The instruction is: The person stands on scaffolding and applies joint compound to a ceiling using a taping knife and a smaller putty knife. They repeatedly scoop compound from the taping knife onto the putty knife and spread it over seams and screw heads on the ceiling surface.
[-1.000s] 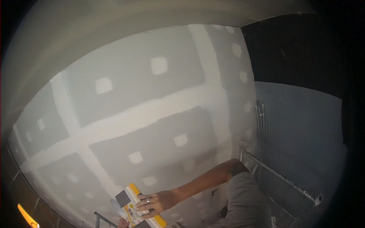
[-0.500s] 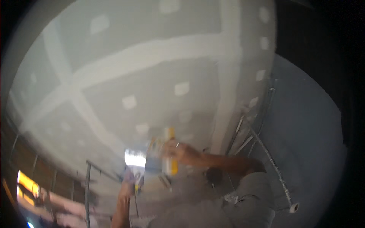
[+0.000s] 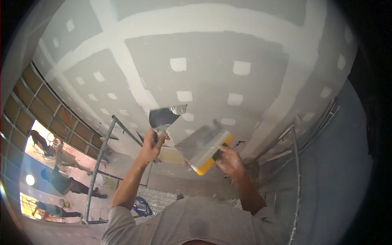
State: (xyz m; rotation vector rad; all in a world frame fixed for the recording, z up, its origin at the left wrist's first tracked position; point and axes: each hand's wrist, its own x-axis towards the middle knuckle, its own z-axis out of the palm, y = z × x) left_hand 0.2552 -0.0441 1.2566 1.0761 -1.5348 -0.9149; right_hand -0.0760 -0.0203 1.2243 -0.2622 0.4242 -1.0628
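My left hand is closed around the handle of a putty knife, its broad metal blade tilted up and catching light at one corner. My right hand grips the dark handle of a wide taping knife with a yellow back edge. That blade slants toward the left and is partly smeared by motion. Both tools are held in front of my chest, a little apart. Beyond them stretches a grey plasterboard surface with white compound bands and square patches. Whether either blade touches the board, I cannot tell.
Metal scaffold tubes stand at left and right. Below me are a speckled platform and a blue patterned item. A white bucket and several people, one a worker, are at lower left. A grey-blue wall is at right.
My view has shifted, showing more of the left side and floor. Both hands appear higher in view and farther apart, with the taping knife now slanted.
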